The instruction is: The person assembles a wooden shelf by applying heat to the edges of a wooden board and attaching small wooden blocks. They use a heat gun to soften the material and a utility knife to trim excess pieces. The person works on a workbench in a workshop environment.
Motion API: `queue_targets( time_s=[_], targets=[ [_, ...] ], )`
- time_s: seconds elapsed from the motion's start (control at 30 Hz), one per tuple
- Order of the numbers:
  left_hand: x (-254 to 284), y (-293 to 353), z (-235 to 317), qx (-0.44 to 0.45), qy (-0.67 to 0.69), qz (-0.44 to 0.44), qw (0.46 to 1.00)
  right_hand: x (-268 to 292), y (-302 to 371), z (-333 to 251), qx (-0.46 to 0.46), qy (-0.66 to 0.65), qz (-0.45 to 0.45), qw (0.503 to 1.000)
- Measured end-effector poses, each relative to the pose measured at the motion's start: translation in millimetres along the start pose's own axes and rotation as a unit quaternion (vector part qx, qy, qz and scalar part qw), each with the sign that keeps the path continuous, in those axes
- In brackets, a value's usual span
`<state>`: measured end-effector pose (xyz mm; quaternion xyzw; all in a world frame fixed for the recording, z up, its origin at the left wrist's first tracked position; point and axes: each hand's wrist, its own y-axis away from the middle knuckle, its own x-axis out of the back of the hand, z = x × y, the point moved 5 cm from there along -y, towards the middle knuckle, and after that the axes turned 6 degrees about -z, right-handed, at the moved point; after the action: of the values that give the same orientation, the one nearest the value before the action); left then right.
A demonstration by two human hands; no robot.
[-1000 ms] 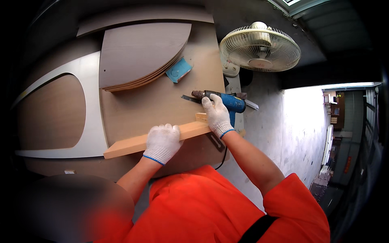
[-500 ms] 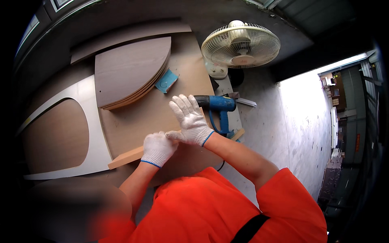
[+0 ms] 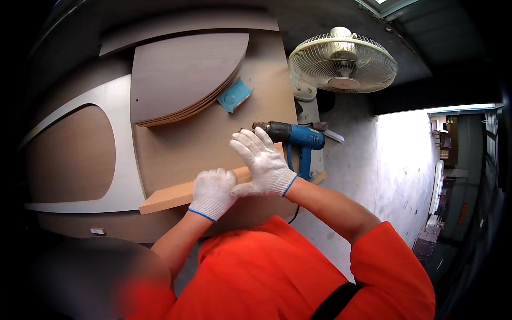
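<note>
In the head view I saw the left hand (image 3: 213, 192) curled over the wooden strip (image 3: 169, 197) at the table's (image 3: 176, 154) near side, while the right hand (image 3: 264, 168) had its fingers spread near the blue heat gun (image 3: 306, 137), though I couldn't tell whether its palm touched the wood.

From here I count two gloved hands (image 3: 213, 191), one long wooden bar (image 3: 168, 198), one heat gun (image 3: 305, 137), one fan (image 3: 344, 64) and one white cutout panel (image 3: 127, 176)
</note>
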<state>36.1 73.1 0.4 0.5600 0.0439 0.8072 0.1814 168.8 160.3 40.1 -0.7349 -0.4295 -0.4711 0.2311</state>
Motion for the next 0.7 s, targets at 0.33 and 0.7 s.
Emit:
queue_targets(
  time_s=[0.33, 0.7],
  targets=[
    [20.0, -8.1, 7.6, 0.067, -0.051, -0.014, 0.996, -19.1, 95.1, 67.1, -0.243, -0.400, 0.450, 0.761],
    [21.6, -6.1, 15.3, 0.065, -0.074, -0.008, 0.995, -47.3, 116.1, 69.1, -0.306, -0.625, 0.256, 0.671]
  ],
)
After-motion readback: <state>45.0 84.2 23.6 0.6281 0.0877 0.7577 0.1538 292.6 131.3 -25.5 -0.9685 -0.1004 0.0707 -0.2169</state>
